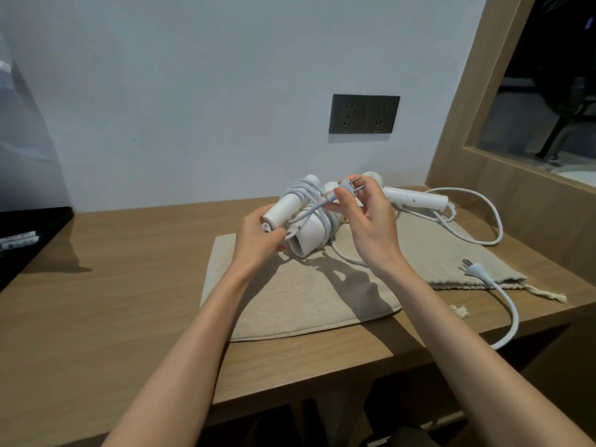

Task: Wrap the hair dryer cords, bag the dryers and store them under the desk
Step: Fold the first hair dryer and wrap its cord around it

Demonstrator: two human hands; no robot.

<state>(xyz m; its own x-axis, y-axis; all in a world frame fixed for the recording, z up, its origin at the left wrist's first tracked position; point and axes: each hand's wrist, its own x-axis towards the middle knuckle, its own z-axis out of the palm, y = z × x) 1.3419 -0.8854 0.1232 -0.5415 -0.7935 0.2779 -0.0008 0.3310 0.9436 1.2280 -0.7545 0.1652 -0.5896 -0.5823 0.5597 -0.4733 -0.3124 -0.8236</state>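
Under my hands a brown wooden desk (113, 285) meets a plain white wall (193, 91), with a dark double wall socket (364, 113) above my right hand (371, 221). My left hand (258, 240) grips the handle of a white hair dryer (309, 233) wound in its pale cord (303, 191). My right pinches that cord's plug (342, 190). A beige cloth bag (290, 301) lies beneath both hands. Right of my right hand lies a second white hair dryer (416, 197), and its loose white cord (496, 227) crosses the desk's near edge. Left of my left hand the wood runs wide.
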